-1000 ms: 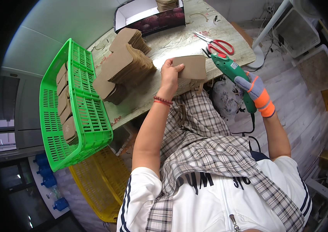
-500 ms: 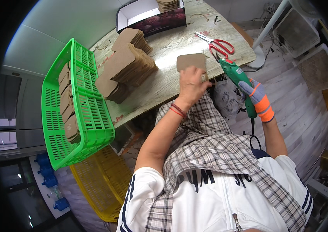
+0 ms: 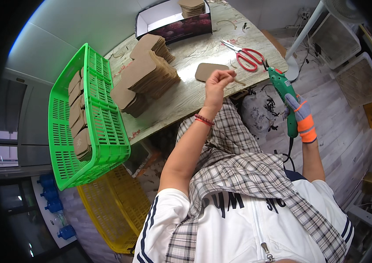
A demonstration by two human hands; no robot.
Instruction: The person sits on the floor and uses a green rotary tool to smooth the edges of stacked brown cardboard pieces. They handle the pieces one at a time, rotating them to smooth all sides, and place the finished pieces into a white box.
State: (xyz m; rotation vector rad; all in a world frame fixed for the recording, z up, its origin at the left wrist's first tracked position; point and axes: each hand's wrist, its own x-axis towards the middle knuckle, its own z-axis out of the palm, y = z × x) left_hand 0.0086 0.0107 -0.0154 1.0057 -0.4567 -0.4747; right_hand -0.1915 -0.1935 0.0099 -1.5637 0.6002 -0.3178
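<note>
Right grip (image 3: pixel 301 115) wraps green power tool (image 3: pixel 280 82); left grip (image 3: pixel 217 86) half-curled near brown card (image 3: pixel 208 70), can't tell if it's pinching.

Small wkshop, worn bench (image 3: pixel 186 97) w/ stacked brn pcs (image 3: pixel 144 72), corded pwr tool (image 3: pixel 279 83), grn crate (image 3: pixel 102 103)

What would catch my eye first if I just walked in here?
Probably the bright green basket on the left, holding brown pieces. Next, the right hand, in a grey-and-orange glove, grips a green corded tool beyond the table's right edge. Red-handled scissors also stand out on the pale tabletop, beside that tool's tip.
</note>
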